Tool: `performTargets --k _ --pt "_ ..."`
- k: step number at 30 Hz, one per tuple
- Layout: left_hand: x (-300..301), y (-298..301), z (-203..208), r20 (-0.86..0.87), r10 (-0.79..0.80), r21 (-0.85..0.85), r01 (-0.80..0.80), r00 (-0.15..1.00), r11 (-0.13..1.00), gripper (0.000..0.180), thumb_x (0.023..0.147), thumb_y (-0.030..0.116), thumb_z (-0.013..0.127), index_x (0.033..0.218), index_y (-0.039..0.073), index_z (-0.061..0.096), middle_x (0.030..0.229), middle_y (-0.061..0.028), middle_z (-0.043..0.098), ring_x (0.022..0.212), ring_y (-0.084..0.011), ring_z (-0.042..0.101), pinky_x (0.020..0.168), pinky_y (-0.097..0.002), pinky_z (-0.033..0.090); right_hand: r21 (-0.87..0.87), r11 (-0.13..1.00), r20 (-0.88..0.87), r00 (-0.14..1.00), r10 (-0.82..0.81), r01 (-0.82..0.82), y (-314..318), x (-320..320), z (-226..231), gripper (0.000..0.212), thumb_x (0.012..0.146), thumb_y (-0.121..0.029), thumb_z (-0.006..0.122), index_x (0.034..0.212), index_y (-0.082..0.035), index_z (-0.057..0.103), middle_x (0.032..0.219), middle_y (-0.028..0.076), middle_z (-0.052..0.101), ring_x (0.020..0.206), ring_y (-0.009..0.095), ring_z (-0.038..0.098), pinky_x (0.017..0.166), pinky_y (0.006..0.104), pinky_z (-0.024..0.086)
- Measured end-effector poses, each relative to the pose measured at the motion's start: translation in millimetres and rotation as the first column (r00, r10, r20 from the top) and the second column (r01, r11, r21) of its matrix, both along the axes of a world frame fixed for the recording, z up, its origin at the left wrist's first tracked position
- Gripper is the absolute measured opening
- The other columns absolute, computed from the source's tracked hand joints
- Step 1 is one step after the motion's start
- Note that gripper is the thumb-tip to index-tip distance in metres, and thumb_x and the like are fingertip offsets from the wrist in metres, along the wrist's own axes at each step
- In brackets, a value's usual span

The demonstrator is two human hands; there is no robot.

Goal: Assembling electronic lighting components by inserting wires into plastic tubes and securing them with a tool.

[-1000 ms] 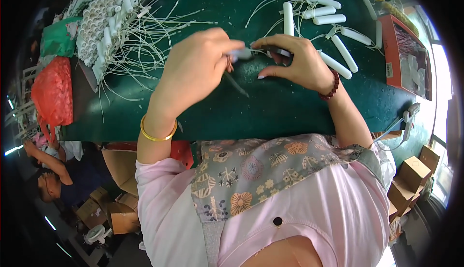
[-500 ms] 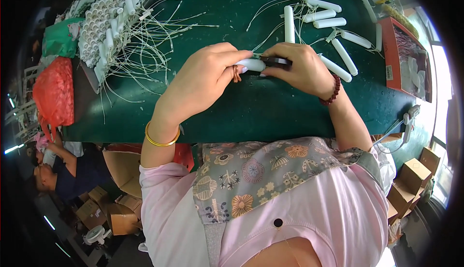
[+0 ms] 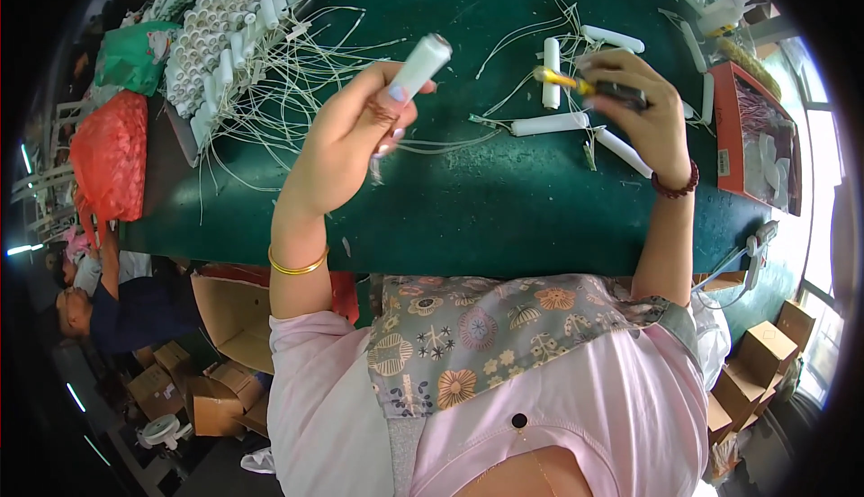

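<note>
My left hand [image 3: 346,142] is raised over the table, its fingers closed round a white cylinder [image 3: 419,67] that tilts up to the right. The cylinder's silvery end points away from me. Pale wires [image 3: 441,147] show below this hand; whether they belong to the cylinder is unclear. On the right, my right hand [image 3: 641,106] grips a yellow-and-black hand tool [image 3: 569,80], partly blurred, its yellow end pointing left. Beneath and around that hand lie several loose white cylinders [image 3: 549,125] with thin wires.
A tray [image 3: 184,142] packed with white wired cylinders stands at the far left, beside a green bag [image 3: 135,56] and a red bag [image 3: 110,160]. At the right edge is a red box [image 3: 731,128] of parts. Another person [image 3: 135,308] is at lower left, near cardboard boxes [image 3: 220,402].
My hands have moved apart. The left has lifted the cylinder and tilted it upward; the right has drawn away to the right with the tool. Loose cylinders by the right hand lie differently.
</note>
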State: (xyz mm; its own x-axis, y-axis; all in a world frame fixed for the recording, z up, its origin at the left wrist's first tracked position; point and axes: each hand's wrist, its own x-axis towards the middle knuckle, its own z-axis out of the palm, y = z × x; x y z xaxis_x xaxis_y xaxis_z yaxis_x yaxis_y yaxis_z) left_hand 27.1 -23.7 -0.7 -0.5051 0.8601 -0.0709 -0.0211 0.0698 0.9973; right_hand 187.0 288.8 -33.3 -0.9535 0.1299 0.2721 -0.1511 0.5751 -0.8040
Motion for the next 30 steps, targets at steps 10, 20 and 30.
performTargets --k 10,20,30 --pt "13 26 -17 0.471 -0.007 0.547 -0.286 0.882 0.787 0.026 0.11 0.027 0.045 0.128 0.009 0.046 0.108 -0.0174 0.06 0.094 -0.0272 0.063 0.089 -0.0434 0.053 -0.455 0.733 0.104 0.787 0.608 -0.506 -108 -12 -18 0.022 0.086 -0.011 0.08 0.105 -0.001 0.075 0.12 0.017 0.07 0.109 0.031 0.067 0.092 0.0379 0.052" --pt "-50 -14 1 -0.032 0.489 0.2 -0.474 0.872 0.857 0.03 0.096 0.012 0.07 0.121 -0.004 0.066 0.105 -0.006 0.07 0.094 -0.0153 0.069 0.085 -0.0297 0.058 -0.718 0.624 0.265 0.707 0.655 -0.308 -113 -7 -24 0.041 0.09 -0.014 0.077 0.124 0.006 0.067 0.144 0.015 0.058 0.117 0.026 0.067 0.098 0.0342 0.053" --pt "-254 -47 -16 -0.438 0.681 -0.03 -0.767 0.587 0.641 0.036 0.089 0.014 0.074 0.12 -0.001 0.069 0.09 -0.0069 0.073 0.071 -0.0113 0.068 0.063 -0.0269 0.053 -0.478 0.693 0.21 0.696 0.686 -0.539 -119 -15 -28 0.044 0.087 -0.004 0.076 0.129 0.007 0.064 0.158 0.017 0.043 0.137 0.033 0.053 0.105 0.0413 0.051"
